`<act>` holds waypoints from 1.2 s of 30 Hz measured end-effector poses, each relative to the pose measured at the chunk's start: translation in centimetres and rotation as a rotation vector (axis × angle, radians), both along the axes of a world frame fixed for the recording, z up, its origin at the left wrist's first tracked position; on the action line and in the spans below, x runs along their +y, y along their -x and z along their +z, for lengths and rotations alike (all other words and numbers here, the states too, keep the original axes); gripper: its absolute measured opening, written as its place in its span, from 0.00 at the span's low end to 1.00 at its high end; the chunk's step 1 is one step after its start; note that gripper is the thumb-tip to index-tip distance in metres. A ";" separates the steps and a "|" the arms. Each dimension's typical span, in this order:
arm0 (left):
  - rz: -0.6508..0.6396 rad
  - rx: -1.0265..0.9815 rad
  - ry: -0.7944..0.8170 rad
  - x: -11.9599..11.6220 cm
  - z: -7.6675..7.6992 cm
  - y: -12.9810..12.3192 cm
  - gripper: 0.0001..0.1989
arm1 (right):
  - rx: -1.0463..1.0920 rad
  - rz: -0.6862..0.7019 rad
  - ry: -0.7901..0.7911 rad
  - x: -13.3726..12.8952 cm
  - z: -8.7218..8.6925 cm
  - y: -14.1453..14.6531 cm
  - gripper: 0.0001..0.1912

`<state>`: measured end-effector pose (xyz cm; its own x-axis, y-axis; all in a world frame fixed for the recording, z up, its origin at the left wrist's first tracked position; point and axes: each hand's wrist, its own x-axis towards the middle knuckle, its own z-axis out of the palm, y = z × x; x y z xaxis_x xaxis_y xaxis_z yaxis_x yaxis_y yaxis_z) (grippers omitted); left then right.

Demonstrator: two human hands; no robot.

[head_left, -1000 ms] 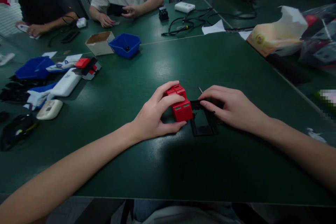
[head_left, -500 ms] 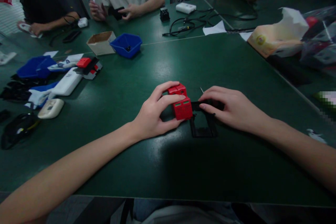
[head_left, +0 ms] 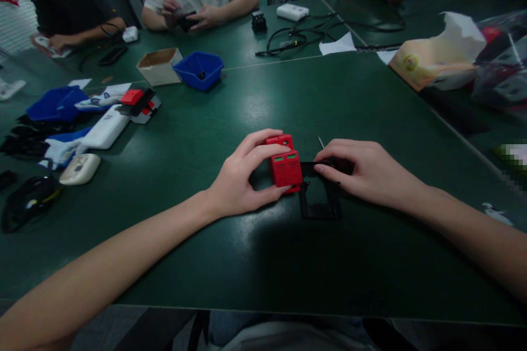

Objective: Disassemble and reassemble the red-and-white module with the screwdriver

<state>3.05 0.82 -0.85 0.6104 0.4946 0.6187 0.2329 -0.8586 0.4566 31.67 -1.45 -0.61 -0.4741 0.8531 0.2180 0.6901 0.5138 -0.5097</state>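
Observation:
My left hand point(head_left: 242, 175) is closed around a red surge protector block point(head_left: 286, 169) with two small green windows. The fingers lie over its top and the thumb presses along its near side. To the right, my right hand point(head_left: 362, 167) is curled with its fingers pinched. A thin metal shaft, apparently of a screwdriver point(head_left: 321, 142), sticks out past these fingers; its dark handle is mostly hidden in the palm. Flat on the table between the hands lies a black rectangular frame point(head_left: 320, 213), its far side close by the right fingertips. Whether they touch it I cannot tell.
On the green table point(head_left: 263, 263), a blue bin point(head_left: 200, 71) and a cardboard box point(head_left: 160, 67) stand ahead. To the left are a white device point(head_left: 107, 129), a red-grey module point(head_left: 140, 104) and cables. A tissue pack point(head_left: 436, 57) lies right. Several people sit opposite.
The red surge protector has tilted slightly in my left hand, showing a red strip below its face. My right hand and the metal shaft have shifted a little to the right.

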 end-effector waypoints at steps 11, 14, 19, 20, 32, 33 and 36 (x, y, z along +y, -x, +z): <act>-0.026 -0.020 -0.063 0.0 -0.1 -0.1 0.29 | 0.054 -0.053 0.003 -0.1 -0.2 -0.1 0.09; -0.009 -0.008 -0.060 0.0 0.0 -0.1 0.30 | 0.094 -0.085 -0.007 0.0 -0.2 -0.2 0.09; -0.016 0.000 -0.046 0.1 -0.1 0.0 0.31 | 0.214 -0.157 0.012 -0.3 0.2 -0.1 0.09; -0.017 0.001 -0.041 0.1 -0.2 -0.1 0.31 | 0.250 -0.181 0.031 -0.4 0.3 0.0 0.08; -0.072 0.046 0.071 0.2 -0.1 0.0 0.31 | 0.889 -0.347 0.361 -0.3 0.6 0.3 0.10; -0.073 0.059 0.087 0.2 -0.1 0.0 0.30 | 0.888 -0.338 0.372 -0.3 0.7 0.4 0.10; -0.064 0.082 0.120 0.2 0.0 0.1 0.30 | 0.873 -0.310 0.368 -0.5 0.9 0.7 0.11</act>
